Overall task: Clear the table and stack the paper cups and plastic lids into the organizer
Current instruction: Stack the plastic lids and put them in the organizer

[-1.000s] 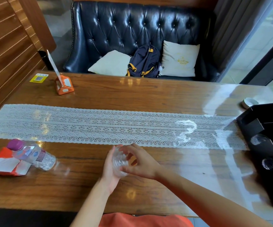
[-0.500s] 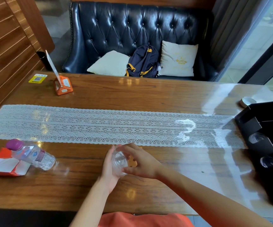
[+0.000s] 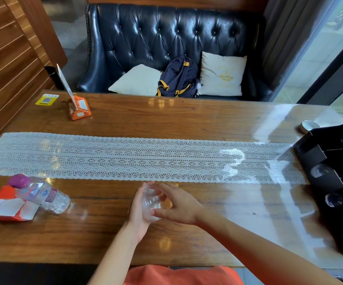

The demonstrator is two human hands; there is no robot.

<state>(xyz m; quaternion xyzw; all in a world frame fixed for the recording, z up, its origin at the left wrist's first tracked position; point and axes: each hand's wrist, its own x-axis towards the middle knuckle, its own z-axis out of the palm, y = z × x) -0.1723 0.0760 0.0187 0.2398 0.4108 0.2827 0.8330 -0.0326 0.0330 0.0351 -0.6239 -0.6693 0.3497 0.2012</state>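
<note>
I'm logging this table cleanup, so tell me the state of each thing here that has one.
clear plastic lids: held between both hands, tipped sideways.
left hand: grips the lids.
right hand: grips the lids.
water bottle: capped, lying on its side, neck on the orange carton.
organizer: several slots hold clear lids.
sign stand: upright.

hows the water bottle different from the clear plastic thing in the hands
The water bottle lies tilted, propped on an orange-and-white carton; the clear lid is held between the left hand and right hand. The bottle has a purple cap and label; the lid is bare. Both are clear plastic.
</note>
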